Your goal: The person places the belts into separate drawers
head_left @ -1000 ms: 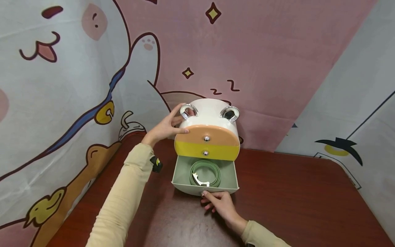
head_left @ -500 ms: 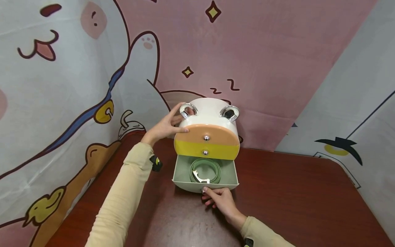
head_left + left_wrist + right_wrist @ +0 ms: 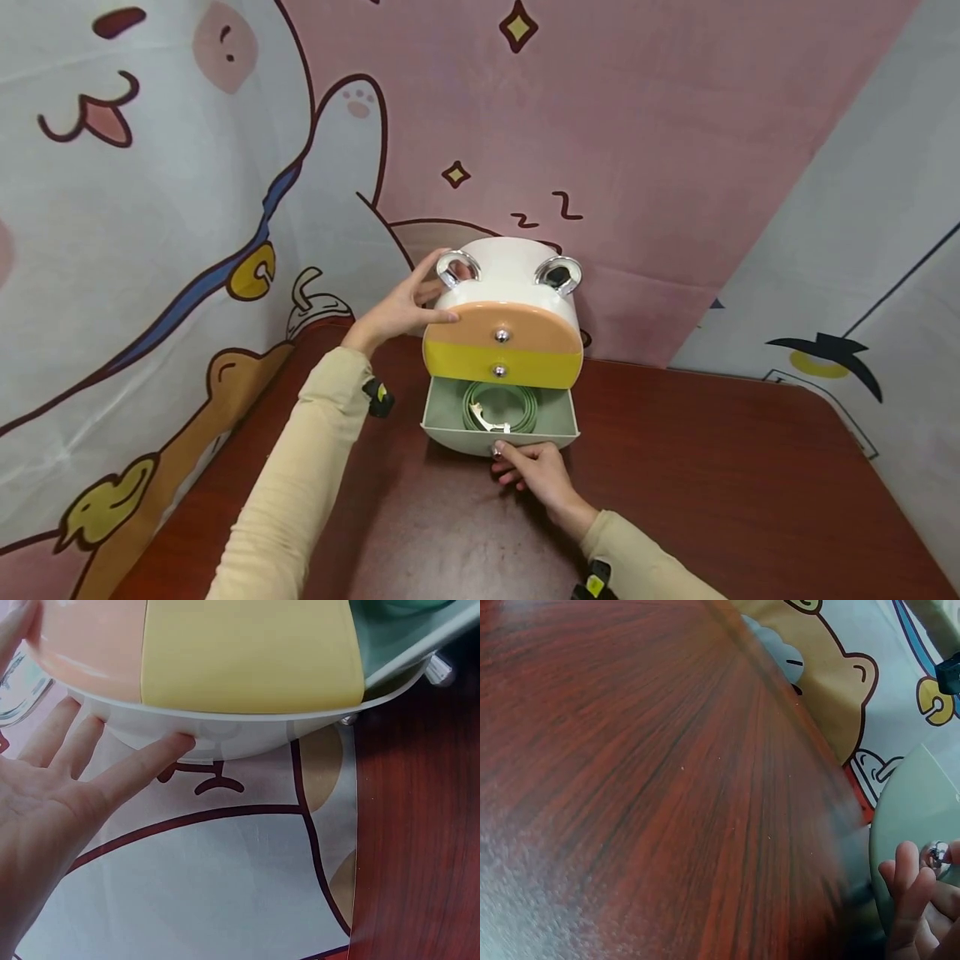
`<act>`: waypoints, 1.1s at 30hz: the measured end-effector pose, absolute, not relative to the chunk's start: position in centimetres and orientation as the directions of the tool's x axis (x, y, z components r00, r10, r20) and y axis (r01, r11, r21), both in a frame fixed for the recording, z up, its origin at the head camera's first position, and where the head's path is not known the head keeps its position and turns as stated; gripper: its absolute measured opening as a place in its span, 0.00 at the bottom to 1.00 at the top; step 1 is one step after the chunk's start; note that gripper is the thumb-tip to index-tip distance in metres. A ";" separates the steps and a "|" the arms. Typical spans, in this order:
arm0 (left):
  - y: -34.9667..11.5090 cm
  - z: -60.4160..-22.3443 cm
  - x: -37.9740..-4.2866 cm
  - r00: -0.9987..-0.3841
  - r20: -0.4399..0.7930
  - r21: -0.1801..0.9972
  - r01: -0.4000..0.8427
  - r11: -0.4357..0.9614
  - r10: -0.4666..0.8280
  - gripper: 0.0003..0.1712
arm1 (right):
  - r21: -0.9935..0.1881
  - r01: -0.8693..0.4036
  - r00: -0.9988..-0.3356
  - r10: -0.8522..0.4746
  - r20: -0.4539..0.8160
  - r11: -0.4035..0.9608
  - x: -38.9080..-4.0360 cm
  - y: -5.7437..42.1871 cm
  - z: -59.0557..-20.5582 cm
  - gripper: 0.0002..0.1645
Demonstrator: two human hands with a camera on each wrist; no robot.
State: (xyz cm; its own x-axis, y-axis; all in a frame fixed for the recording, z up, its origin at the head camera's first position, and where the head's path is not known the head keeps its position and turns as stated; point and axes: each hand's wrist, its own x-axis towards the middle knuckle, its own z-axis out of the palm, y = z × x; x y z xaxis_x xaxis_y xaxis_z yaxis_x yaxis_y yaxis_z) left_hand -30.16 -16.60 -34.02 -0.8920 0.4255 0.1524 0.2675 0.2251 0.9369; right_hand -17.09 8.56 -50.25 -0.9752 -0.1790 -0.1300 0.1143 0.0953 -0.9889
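Observation:
A small white chest of drawers (image 3: 507, 265) with two silver rings on top stands at the back of the table. My left hand (image 3: 401, 310) rests on its left side, thumb at the front edge; in the left wrist view its fingers (image 3: 142, 771) are fairly straight against the white shell. The orange drawer (image 3: 468, 329) and yellow drawer (image 3: 457, 365) are closed. Below them, the pale green drawer (image 3: 450, 438) is partly out, holding a coiled green belt (image 3: 529, 410) with a silver buckle (image 3: 487, 422). My right hand (image 3: 546, 482) pinches that drawer's silver knob (image 3: 934, 856).
The chest stands on a dark red-brown wooden table (image 3: 712, 483). A cartoon-printed cloth (image 3: 637, 150) hangs directly behind it and along the left side. Black devices are strapped at both wrists.
My right hand has pushed the green drawer partway inward, away from me, and the belt has moved back with it. The left hand stays on the chest's side.

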 end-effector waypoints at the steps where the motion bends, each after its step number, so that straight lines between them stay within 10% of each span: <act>1: -16.6 -34.0 -30.1 -0.892 0.154 0.936 0.270 0.226 0.425 0.58 | -0.989 0.114 -0.975 -0.182 -0.130 0.099 -17.0 8.6 -50.0 0.18; 33: -16.7 -34.0 -30.1 -0.890 0.145 0.948 0.250 0.196 0.433 0.58 | -0.986 0.051 -0.985 -0.157 -0.076 0.158 -17.1 7.7 -46.9 0.18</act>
